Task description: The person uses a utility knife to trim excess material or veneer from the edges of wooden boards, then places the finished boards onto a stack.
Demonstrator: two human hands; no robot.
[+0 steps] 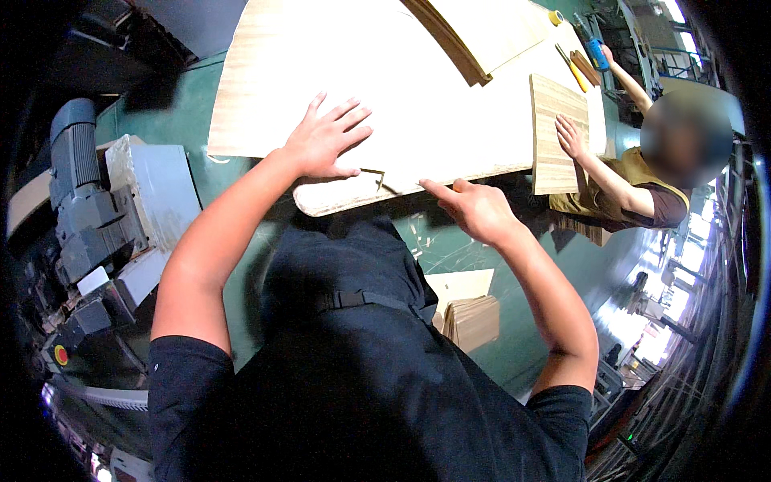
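Observation:
My left hand point(331, 138) lies flat with its fingers spread on a large, pale wood sheet point(281, 104), which is brightly lit. Close to its thumb, a thin bent strip point(379, 173) rests by the board's near edge. My right hand point(479, 210) is at that same edge, its index finger stretched forward and the other fingers curled. A slim, dark blade-like tool point(391, 191) seems to run out from it over the board; its grip is hidden in the hand.
At the right a co-worker presses a hand on a smaller wood panel point(554, 112) and holds a blue bottle point(597, 53). An orange-handled tool point(578, 76) and tape roll point(556, 18) lie nearby. A motor point(76, 153) stands left; stacked wood pieces point(472, 323) sit below.

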